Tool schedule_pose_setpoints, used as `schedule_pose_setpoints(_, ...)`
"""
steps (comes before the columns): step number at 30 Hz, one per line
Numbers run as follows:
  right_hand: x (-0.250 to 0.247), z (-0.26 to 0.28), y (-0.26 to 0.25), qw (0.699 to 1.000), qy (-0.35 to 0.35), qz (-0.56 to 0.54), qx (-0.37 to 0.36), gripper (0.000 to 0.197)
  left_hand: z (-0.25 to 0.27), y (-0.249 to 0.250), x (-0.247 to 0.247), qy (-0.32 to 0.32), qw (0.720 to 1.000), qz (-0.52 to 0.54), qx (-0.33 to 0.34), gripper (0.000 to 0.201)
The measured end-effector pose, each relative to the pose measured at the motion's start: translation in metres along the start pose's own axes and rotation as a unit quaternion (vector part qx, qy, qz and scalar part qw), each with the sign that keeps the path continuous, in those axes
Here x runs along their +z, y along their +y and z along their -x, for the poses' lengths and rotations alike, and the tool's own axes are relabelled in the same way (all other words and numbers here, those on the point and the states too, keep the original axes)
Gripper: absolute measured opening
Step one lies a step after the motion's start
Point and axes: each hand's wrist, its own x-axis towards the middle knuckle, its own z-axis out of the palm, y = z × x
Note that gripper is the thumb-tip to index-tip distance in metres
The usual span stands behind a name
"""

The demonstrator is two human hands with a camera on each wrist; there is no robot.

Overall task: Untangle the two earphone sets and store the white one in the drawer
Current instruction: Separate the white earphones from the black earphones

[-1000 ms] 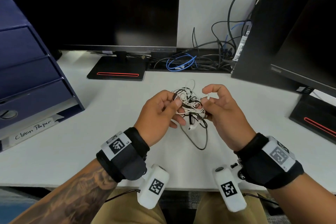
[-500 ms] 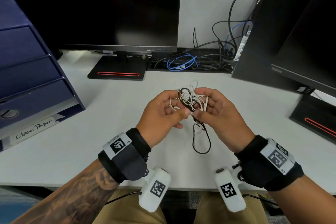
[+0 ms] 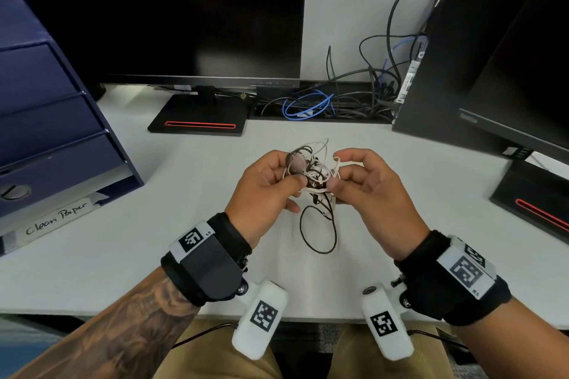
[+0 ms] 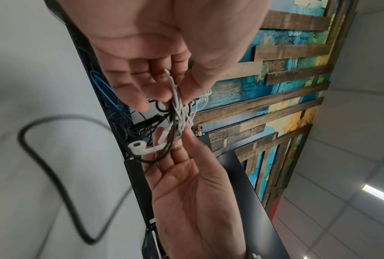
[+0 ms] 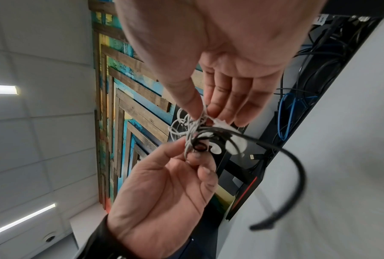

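- The white desk (image 3: 129,255) carries everything; the person sits at its near edge.
- The blue drawer unit (image 3: 46,120) stands at the desk's left edge, with a paper label reading "Clean Paper" (image 3: 57,218) before it.
- The black monitor on a red-striped base (image 3: 197,123) stands at the back, left of centre.
- The trough of loose black and blue cables (image 3: 323,101) lies along the back edge, right of that base.
- The second black monitor (image 3: 508,64) stands at the right edge, its base near the front right.
- The tangle of white and black earphone cords (image 3: 311,172) is above the desk's middle, between the left hand (image 3: 264,188) and the right hand (image 3: 369,191), with a black loop hanging towards the near edge.
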Motion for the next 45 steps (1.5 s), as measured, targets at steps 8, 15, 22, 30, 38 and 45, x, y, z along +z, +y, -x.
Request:
schedule_pose_setpoints(8,-0.001,-0.001,-0.003,1.0,0.016,-0.012,0.008,0.01,0.002,0.003,0.003,-0.006,1.0,-0.014,0.009,0.014)
schedule_pose_setpoints(15,0.001,-0.002,-0.003,0.999,0.021,0.024,-0.041,0.008,0.002,0.007,0.001,-0.009,0.995,-0.09,0.043,0.02)
schedule_pose_setpoints(22,-0.005,0.002,-0.003,0.996,-0.054,0.077,0.001,0.023,0.001,0.015,-0.001,0.007,0.999,-0.027,0.037,0.016)
schedule_pose_setpoints(30,-0.007,0.0,0.0,0.993,-0.053,0.103,-0.031,0.009,-0.003,0.013,-0.006,0.018,0.998,-0.042,0.05,0.017)
schedule_pose_setpoints(38,-0.007,0.001,-0.004,0.992,-0.023,0.111,-0.061,0.007,-0.002,0.014,-0.007,0.014,0.996,-0.065,0.061,0.019)
schedule_pose_setpoints(45,-0.014,-0.004,-0.004,0.987,0.025,0.145,-0.07,0.007,-0.004,0.016,-0.011,0.036,0.995,-0.058,0.071,0.02)
